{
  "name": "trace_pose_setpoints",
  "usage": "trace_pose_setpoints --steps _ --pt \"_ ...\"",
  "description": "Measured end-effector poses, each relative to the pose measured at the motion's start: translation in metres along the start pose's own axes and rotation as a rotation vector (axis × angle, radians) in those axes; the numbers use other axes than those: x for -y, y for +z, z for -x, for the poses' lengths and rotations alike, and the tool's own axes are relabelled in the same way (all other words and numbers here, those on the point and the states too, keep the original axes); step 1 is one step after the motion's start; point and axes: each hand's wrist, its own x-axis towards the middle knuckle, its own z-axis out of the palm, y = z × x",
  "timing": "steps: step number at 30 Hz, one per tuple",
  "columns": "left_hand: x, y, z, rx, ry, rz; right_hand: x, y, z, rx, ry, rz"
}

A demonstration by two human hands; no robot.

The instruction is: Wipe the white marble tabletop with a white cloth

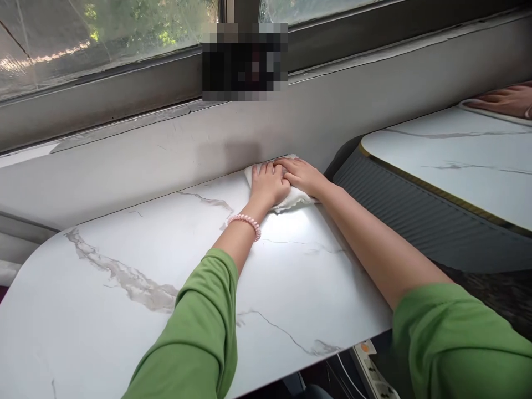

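In the head view, the left hand and right hand press side by side, palms down, on the cloth at one o'clock on the table, beside the wall. Both lie flat, neither clenched nor grasping. Another person's hand shows at two o'clock, above a second table; a power strip sits at five.

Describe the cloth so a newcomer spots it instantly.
Find the nearer marble-patterned table below the window. At its far edge, by the wall, the left hand and right hand rest on the white cloth: crumpled fabric, unlike the smooth, veined table.
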Motion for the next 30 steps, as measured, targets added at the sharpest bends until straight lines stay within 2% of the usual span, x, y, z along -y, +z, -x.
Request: trace_pose_setpoints --steps 7,11,14,17,21,26,30 --pt "0.006 0.000 -0.007 0.005 -0.013 -0.033 -0.006 0.004 -0.010 -0.028 -0.011 -0.047" --pt "-0.003 -0.001 0.005 0.026 -0.010 -0.053 -0.006 0.001 0.003 0.006 0.020 -0.088" --pt "-0.015 -0.003 0.022 0.037 0.002 -0.062 -0.001 -0.005 0.023 0.039 0.046 -0.081" --pt "-0.030 -0.006 0.046 0.044 0.034 -0.063 0.010 -0.014 0.054 0.049 0.058 -0.060" --pt "-0.052 -0.011 0.087 0.061 0.105 -0.059 0.033 -0.029 0.107 0.036 0.062 -0.035" --pt "-0.076 -0.025 0.157 0.064 0.223 -0.021 0.078 -0.046 0.183 -0.018 0.075 -0.040" --pt "-0.083 -0.037 0.205 0.084 0.260 -0.019 0.113 -0.048 0.221 -0.023 0.051 -0.044"
